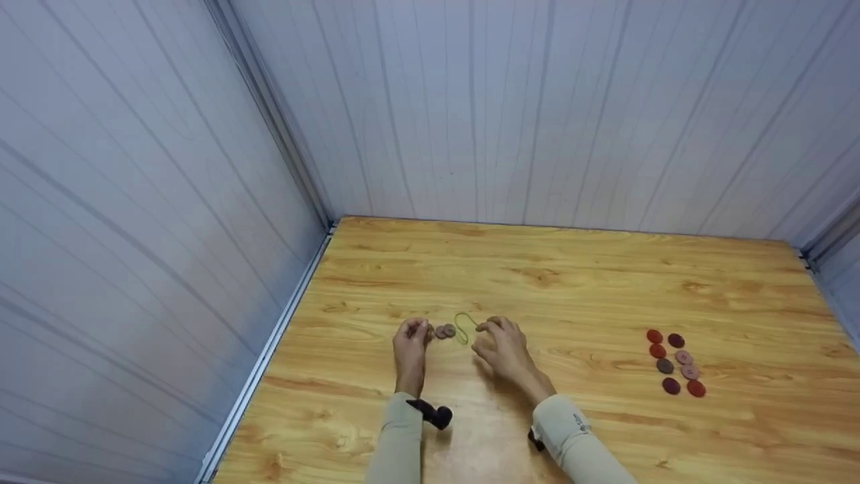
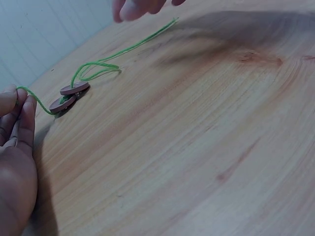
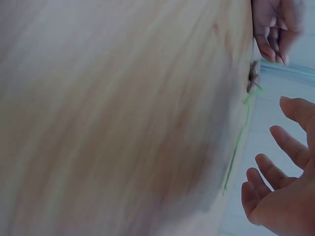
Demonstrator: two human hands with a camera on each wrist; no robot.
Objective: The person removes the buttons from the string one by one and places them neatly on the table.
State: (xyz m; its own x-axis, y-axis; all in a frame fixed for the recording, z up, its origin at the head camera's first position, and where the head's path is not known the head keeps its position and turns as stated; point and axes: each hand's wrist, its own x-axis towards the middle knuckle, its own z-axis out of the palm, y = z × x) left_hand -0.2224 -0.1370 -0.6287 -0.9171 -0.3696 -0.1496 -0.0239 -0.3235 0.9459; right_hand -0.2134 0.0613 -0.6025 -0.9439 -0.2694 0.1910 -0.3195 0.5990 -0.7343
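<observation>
My left hand (image 1: 409, 349) pinches one end of a green string (image 2: 142, 42) between thumb and fingertips. Just right of those fingertips, brownish-pink buttons (image 1: 449, 330) lie overlapping on the table, with the string running through them, as the left wrist view shows. Beyond the buttons the string bends in a loose loop and trails toward the right. My right hand (image 1: 505, 351) is held over the table near the string's free end. In the right wrist view its fingers (image 3: 270, 169) are spread and loosely bent, with nothing between them.
Several loose buttons, among them a red button (image 1: 696, 388), a pink button (image 1: 689, 372) and a dark maroon button (image 1: 671, 385), lie in two rough columns on the wooden table (image 1: 537, 269) at the right. Pale panel walls (image 1: 430, 121) stand at the back and sides.
</observation>
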